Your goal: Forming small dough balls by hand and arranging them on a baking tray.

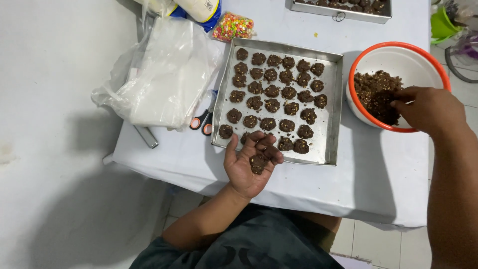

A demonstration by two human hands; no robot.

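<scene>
My left hand (249, 167) lies palm up over the near edge of a square metal tray (329, 104), with a small ball of brown dough (258, 163) resting in the palm. Rows of several round brown dough pieces (273, 91) fill the tray's left and middle. My right hand (428, 109) reaches into a white bowl with an orange rim (398, 46), its fingertips in the brown dough mass (376, 92) there.
Orange-handled scissors (201, 121) lie left of the tray beside a crumpled clear plastic bag (159, 74). A bag of coloured sprinkles (232, 26) sits behind the tray. A second metal tray (343, 12) with dough pieces stands at the back. The white-covered table's edge (298, 199) runs near my body.
</scene>
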